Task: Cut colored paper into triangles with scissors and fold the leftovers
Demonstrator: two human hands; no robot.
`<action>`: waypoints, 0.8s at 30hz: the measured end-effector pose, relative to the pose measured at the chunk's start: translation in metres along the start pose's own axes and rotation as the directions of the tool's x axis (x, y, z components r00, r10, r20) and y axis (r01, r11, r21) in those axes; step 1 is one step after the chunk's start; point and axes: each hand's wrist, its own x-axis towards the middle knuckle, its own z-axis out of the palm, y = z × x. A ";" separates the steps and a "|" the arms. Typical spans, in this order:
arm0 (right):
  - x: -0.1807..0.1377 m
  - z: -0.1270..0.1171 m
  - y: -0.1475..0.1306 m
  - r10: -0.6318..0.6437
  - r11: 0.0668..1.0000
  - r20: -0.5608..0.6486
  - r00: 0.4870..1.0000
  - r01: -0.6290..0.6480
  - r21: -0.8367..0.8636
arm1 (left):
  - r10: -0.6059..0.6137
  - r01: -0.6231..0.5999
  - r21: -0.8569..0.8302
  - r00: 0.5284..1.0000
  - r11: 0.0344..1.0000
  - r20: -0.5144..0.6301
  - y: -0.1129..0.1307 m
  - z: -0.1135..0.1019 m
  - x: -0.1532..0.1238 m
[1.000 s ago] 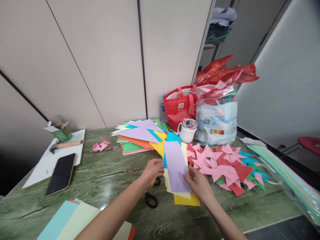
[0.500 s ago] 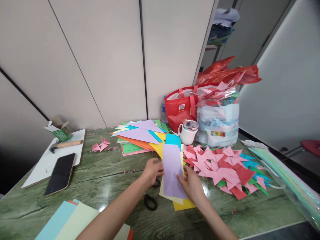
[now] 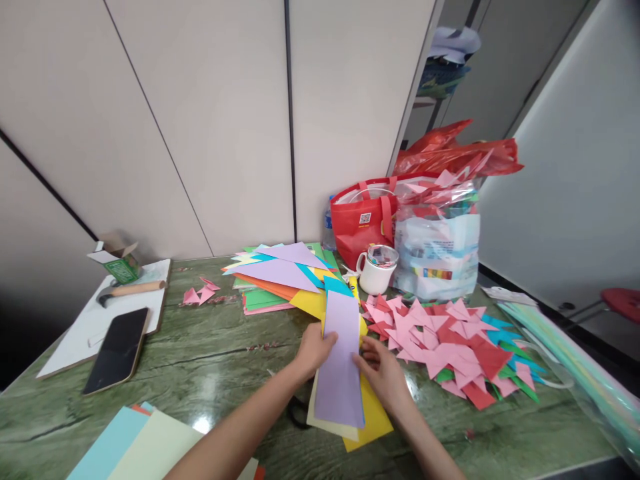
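Observation:
A long lavender paper sheet (image 3: 340, 373) lies over a cream sheet (image 3: 333, 428), with blue paper (image 3: 339, 285) sticking out at its far end and yellow paper (image 3: 373, 417) fanned out underneath. My left hand (image 3: 314, 350) grips the left edge of these sheets, thumb on top. At the right edge my right hand (image 3: 383, 373) has its thumb on the lavender sheet and its fingers curled by the side of the papers. Black-handled scissors (image 3: 299, 412) show partly beneath the left wrist and the sheets.
Coloured papers (image 3: 285, 273) are stacked at the back. Folded pink and red paper pieces (image 3: 435, 333) heap at the right, before a white mug (image 3: 376, 275), a red bag (image 3: 360, 220) and a plastic bag (image 3: 437, 250). A phone (image 3: 116, 350) and hammer (image 3: 135, 288) lie left.
The lavender sheet and those under it have tilted and slid toward me. My left hand has closed on their left edge, and the yellow paper below has spread out to the right.

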 end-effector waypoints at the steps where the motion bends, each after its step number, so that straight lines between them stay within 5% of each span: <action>1: 0.000 -0.003 -0.002 -0.021 1.000 -0.046 0.999 0.021 0.001 | 0.042 -0.042 -0.018 0.999 0.999 -0.005 0.002 0.000 -0.005; 5: 0.002 -0.015 -0.015 -0.146 0.986 -0.154 0.977 0.156 0.052 | 0.154 -0.158 -0.136 0.987 0.978 -0.041 0.006 -0.004 -0.028; 9: 0.002 -0.010 -0.024 -0.032 0.981 0.051 0.998 0.022 0.192 | 0.110 -0.146 -0.305 0.985 0.941 -0.130 -0.007 -0.008 -0.041; 16: -0.019 0.000 -0.025 0.008 0.970 0.109 0.994 -0.034 0.241 | -0.076 -0.095 -0.523 0.952 0.847 -0.296 -0.032 -0.020 -0.050; 24: -0.047 -0.020 -0.018 -0.017 0.972 0.396 0.918 -0.078 0.222 | -0.153 -0.136 -0.627 0.910 0.767 -0.385 -0.024 -0.032 -0.055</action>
